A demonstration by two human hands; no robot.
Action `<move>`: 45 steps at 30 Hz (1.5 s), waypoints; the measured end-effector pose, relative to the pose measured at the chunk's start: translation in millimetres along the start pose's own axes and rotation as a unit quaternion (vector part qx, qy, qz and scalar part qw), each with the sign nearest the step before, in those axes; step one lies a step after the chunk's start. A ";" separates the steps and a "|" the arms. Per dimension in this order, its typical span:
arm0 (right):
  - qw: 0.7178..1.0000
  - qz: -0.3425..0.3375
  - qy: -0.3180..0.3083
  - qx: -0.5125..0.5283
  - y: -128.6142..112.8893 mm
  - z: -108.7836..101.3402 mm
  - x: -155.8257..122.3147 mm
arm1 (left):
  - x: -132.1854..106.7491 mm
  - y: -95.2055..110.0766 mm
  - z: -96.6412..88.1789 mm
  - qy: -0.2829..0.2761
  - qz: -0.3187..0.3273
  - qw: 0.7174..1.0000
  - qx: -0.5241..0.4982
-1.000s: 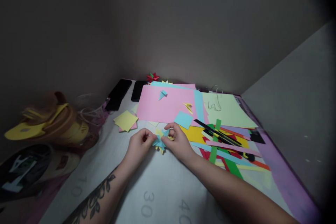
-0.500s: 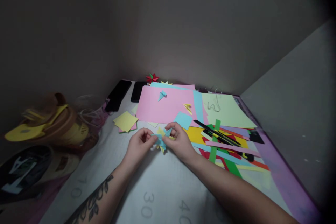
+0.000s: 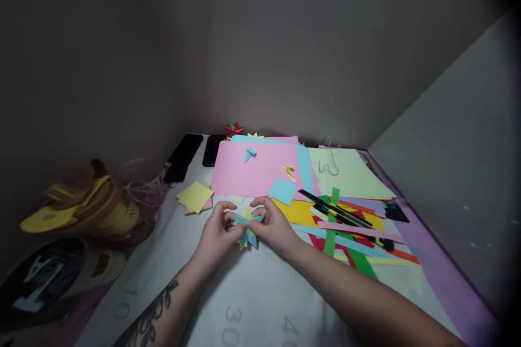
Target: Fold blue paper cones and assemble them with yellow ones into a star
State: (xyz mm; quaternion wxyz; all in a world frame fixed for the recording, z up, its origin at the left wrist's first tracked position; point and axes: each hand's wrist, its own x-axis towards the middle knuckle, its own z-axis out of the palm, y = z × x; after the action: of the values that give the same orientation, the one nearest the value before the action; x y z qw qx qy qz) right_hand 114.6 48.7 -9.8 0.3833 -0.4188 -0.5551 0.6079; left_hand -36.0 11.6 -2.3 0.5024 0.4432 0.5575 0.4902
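Note:
A pointed blue and yellow folded-paper star [image 3: 249,239] is held between both hands above the white surface. My left hand [image 3: 221,227] pinches its left side, thumb pressed near the middle. On the other side my right hand [image 3: 274,226] grips it with the thumb also near the centre. The fingers curl behind and hide part of the paper. Just beyond the hands lie a blue paper square [image 3: 282,191] and a pink sheet [image 3: 260,165]. On that sheet rest a small blue folded piece [image 3: 249,154] and a yellow folded piece [image 3: 289,172].
Coloured paper strips [image 3: 350,238] and a black cutter [image 3: 382,243] lie to the right. Yellow paper squares [image 3: 195,197] sit at the left, near two black phones [image 3: 185,157]. Caps [image 3: 77,200] stand at the left edge. A red paper star [image 3: 233,129] is at the back.
Both hands have moved slightly down in the picture with the paper star. The star has turned, showing more blue points below the thumbs. The camera view has shifted a little.

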 end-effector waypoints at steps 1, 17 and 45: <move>1.000 -0.004 -0.001 -0.010 0.4 -0.1 0.2 | 0.3 -0.3 -1.3 -0.002 0.003 1.000 0.008; 0.997 -0.017 0.036 0.061 -10.6 -5.0 9.6 | 9.5 25.1 -1.7 -0.042 0.040 0.987 0.147; 0.992 -0.053 -0.011 -0.113 -2.2 -8.5 13.9 | 200.3 56.7 121.7 -0.221 0.091 0.872 0.427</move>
State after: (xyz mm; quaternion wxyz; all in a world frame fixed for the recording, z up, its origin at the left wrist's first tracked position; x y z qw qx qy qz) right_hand 117.5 64.8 -9.1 0.3592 -0.4224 -0.6459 0.5247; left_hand 64.7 228.8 27.0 0.3280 0.7602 0.5438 0.1372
